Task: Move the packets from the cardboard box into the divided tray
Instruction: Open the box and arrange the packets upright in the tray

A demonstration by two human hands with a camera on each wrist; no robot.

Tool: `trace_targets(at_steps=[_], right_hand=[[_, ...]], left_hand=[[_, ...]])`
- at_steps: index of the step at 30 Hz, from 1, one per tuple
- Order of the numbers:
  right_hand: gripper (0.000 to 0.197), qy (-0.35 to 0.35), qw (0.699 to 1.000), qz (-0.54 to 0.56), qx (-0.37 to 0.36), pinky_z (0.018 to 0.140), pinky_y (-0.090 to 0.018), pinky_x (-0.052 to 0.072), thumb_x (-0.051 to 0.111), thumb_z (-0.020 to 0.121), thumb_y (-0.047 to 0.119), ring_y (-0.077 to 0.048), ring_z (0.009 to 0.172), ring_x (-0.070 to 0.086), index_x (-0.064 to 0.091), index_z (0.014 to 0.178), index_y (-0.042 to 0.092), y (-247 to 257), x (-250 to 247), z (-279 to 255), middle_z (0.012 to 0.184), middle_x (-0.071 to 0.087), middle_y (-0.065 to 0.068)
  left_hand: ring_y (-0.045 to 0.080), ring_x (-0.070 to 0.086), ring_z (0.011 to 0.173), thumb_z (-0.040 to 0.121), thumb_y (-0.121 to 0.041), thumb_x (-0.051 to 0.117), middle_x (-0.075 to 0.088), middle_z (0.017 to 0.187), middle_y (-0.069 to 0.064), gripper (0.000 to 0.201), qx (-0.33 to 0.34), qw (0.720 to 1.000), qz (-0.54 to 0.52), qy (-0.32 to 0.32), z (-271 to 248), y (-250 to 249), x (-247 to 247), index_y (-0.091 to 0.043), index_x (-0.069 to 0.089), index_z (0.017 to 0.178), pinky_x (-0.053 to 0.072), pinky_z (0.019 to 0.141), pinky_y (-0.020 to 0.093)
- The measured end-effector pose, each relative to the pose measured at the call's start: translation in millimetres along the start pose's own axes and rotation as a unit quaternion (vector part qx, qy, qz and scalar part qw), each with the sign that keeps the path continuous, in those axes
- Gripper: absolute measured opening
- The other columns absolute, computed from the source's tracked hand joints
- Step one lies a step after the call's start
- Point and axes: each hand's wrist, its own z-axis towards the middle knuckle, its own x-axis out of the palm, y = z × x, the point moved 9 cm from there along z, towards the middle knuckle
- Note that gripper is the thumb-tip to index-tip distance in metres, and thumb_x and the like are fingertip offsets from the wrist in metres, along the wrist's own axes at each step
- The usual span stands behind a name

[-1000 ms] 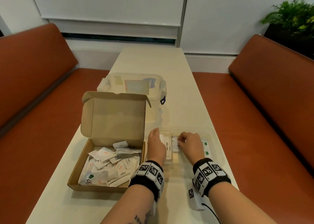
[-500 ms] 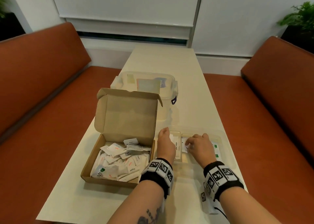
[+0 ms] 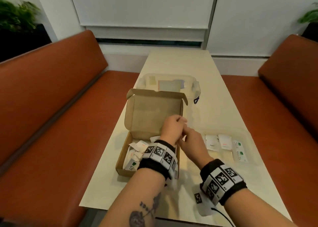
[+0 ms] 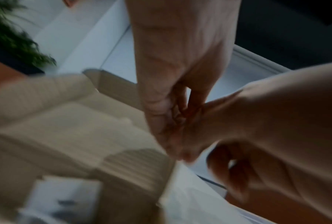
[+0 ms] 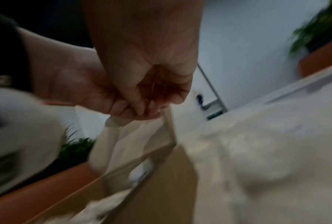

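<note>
A: Hands have left the clear plastic divided tray (image 3: 244,164); both now hover over the open brown cardboard box (image 3: 153,113), left of it.

B: Grip?

A: Left hand (image 3: 172,128) curled, right hand (image 3: 192,144) loosely bent; holding anything, I cannot tell.

B: Small white paper packets (image 3: 137,149)?

A: Many remain boxed; some lie in the tray. Likely another pick begins.

Both wrist views motion-blurred, left hand (image 3: 172,128) fingers curled, contents unclear
</note>
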Motion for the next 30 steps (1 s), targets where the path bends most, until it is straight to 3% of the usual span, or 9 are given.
trace_targets(at_steps=[2,5,9,14,17,20,27,30], right_hand=[[0.02,0.049,0.999,0.002,-0.002,0.064,-0.021,0.039,0.053,0.09,0.013,-0.012,0.078,0.056,0.057,0.108,0.02,13,33,-10,0.086,0.059,0.006],[0.02,0.092,0.994,-0.063,0.001,0.074,-0.021,0.036,0.049,0.09,0.01,-0.018,0.095,0.054,0.057,0.108,0.014,14,69,-20,0.101,0.06,-0.002],[0.02,0.109,0.988,-0.11,0.013,0.08,-0.023,0.035,0.046,0.09,0.007,-0.024,0.102,0.053,0.058,0.106,0.009,3,88,-30,0.107,0.059,-0.009],[0.025,0.109,0.977,-0.183,-0.005,0.09,-0.029,0.037,0.048,0.092,0.012,-0.024,0.107,0.052,0.056,0.116,0.011,-1,97,-36,0.114,0.06,-0.008],[0.025,0.119,0.967,-0.224,-0.017,0.089,-0.031,0.038,0.051,0.092,0.019,-0.026,0.104,0.053,0.056,0.115,0.011,1,100,-36,0.112,0.061,-0.009],[0.025,0.121,0.966,-0.227,-0.018,0.089,-0.033,0.037,0.052,0.091,0.02,-0.027,0.104,0.054,0.056,0.113,0.009,2,100,-36,0.111,0.062,-0.011],[0.025,0.096,0.976,-0.193,-0.009,0.086,-0.034,0.036,0.048,0.093,0.017,-0.03,0.102,0.053,0.055,0.112,0.003,5,94,-38,0.11,0.061,-0.017],[0.022,0.097,0.978,-0.183,-0.003,0.085,-0.034,0.036,0.049,0.089,0.011,-0.031,0.101,0.053,0.054,0.109,0.002,5,93,-39,0.108,0.06,-0.018]], left_hand=[[0.025,0.062,0.081,0.097,-0.019,0.043,0.07,0.098,0.013,0.026,-0.023,0.995,0.09,-0.031,0,13,-33,-0.01,0.068,0.098,0.052,0.079,0.036],[0.033,0.06,0.101,0.096,-0.012,0.043,0.065,0.109,0.018,0.026,-0.068,0.96,0.267,-0.061,-3,43,-75,-0.001,0.065,0.106,0.045,0.082,0.035],[0.03,0.06,0.107,0.088,-0.015,0.063,0.066,0.113,0.014,0.025,-0.096,0.923,0.37,0.033,-3,80,-79,-0.003,0.064,0.11,0.049,0.093,0.037],[0.03,0.044,0.127,0.071,-0.041,0.079,0.045,0.136,0.007,0.079,-0.056,0.861,0.49,0.122,-3,107,-58,-0.013,0.042,0.135,0.035,0.107,0.048],[0.031,0.039,0.128,0.068,-0.048,0.079,0.039,0.137,0.008,0.087,-0.024,0.839,0.532,0.113,-3,112,-53,-0.014,0.037,0.136,0.035,0.106,0.045],[0.03,0.041,0.125,0.069,-0.048,0.078,0.043,0.134,0.008,0.082,-0.002,0.836,0.536,0.119,-3,110,-47,-0.014,0.04,0.132,0.036,0.101,0.044],[0.029,0.058,0.11,0.081,-0.023,0.068,0.064,0.115,0.008,0.037,-0.006,0.842,0.504,0.193,-11,103,-27,-0.013,0.057,0.115,0.046,0.094,0.041],[0.03,0.059,0.108,0.085,-0.02,0.062,0.064,0.114,0.012,0.031,-0.008,0.85,0.478,0.221,-18,98,-22,-0.009,0.062,0.114,0.048,0.094,0.039]])
